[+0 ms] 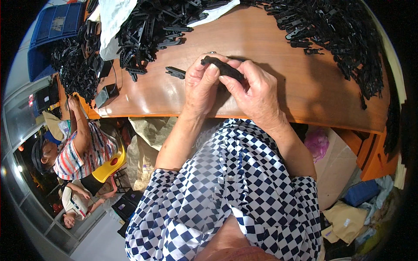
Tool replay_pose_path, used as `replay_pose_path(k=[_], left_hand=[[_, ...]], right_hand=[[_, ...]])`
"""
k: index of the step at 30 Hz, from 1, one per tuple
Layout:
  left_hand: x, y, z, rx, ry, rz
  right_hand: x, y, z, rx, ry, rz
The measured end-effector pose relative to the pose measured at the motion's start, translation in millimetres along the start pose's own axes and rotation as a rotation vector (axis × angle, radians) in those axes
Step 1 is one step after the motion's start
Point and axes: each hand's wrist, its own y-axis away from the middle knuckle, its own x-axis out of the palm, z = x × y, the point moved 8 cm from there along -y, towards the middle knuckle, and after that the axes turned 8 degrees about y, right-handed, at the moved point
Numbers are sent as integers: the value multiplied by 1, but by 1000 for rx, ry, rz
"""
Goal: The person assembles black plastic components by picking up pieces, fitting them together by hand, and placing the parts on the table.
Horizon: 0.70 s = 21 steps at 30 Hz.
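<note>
Both my hands are raised above the near half of the brown table [244, 41], close together. A long, narrow black piece [223, 67] spans the gap between them; its exact kind I cannot make out. My left hand [201, 85] pinches its left end between thumb and fingers. At the other end, my right hand [257, 89] grips it with thumb and bent forefinger. Some fingers are hidden behind the piece. Just left of my left hand, a loose black plastic part [175, 72] lies on the tabletop.
Heaps of black plastic parts cover the far left [146, 39] and far right [335, 39] of the table. A white sheet [114, 26], a blue crate [39, 54] and a small dark box [106, 95] are at left. A co-worker in a striped top [82, 152] sits further left.
</note>
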Motion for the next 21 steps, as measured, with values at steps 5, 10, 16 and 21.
replay_pose_path(k=[5,10,16,21], left_hand=[[5,2,-1,-4,36,47],[2,7,4,-32,87,63],[-9,18,12,-85,220,18],[-56,29,-39,13,-31,-102]], right_hand=[[1,5,0,18,-5,-20],[0,5,3,-27,24,-72],[10,10,2,-11,107,69],[-7,-1,-18,-129,239,327]])
